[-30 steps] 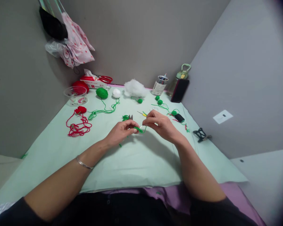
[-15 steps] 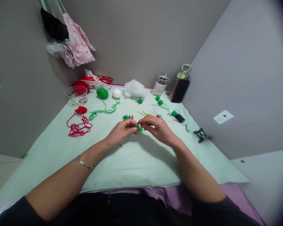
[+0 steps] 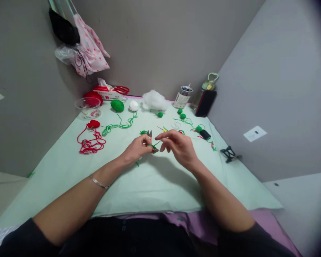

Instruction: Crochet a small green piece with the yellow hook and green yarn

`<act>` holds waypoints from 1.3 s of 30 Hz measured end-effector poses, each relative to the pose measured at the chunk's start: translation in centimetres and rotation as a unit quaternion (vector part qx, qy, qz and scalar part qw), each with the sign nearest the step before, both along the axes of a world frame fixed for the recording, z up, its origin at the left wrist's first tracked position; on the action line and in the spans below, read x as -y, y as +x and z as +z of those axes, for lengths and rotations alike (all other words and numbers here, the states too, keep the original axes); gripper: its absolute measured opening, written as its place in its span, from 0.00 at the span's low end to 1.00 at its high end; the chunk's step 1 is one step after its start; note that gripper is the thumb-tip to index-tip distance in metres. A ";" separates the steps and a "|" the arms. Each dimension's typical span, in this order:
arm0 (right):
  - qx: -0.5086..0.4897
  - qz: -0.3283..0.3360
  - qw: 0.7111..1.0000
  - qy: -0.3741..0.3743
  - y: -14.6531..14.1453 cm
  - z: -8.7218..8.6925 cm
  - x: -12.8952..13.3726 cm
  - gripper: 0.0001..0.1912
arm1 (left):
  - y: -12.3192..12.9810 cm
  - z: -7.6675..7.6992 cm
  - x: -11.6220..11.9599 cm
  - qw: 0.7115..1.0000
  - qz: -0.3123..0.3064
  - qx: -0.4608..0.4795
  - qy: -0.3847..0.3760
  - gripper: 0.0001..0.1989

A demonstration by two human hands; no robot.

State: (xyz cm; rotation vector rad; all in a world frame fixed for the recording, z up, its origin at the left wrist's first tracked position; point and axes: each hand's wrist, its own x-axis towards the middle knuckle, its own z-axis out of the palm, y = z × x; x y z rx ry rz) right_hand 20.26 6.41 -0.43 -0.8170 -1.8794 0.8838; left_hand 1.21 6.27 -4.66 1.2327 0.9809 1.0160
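My left hand [image 3: 138, 147] is closed in a pinch above the middle of the table, holding a small piece of green yarn work [image 3: 151, 146]. A bit of red shows just below its fingertips. A thin green strand runs from the piece toward my right hand [image 3: 178, 145]. That hand hovers close by, index finger stretched out and thumb apart from it; whether the strand touches its fingers is unclear. Just behind my left fingers lie small scissors [image 3: 149, 134], blades pointing away, beside a little green yarn bundle [image 3: 143, 132]. A yellow-handled tool [image 3: 164, 130] lies partly behind my right hand.
Red yarn [image 3: 92, 142] lies tangled at left, near a clear tub [image 3: 88, 111]. Along the back are a green yarn ball [image 3: 117, 105], white ball [image 3: 133, 105], stuffing [image 3: 154, 100], pen can [image 3: 183, 97] and phone [image 3: 205, 103]. A black stand [image 3: 230, 154] sits at right.
My right hand's fingers have come apart from the green piece and spread, with a strand now stretched between the hands. My left hand keeps its pinch. The view has shifted slightly.
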 end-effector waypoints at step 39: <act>0.245 0.023 0.961 0.126 3.9 1.1 -2.4 0.07 | -0.5 0.4 0.1 0.996 -0.081 0.039 0.013 0.12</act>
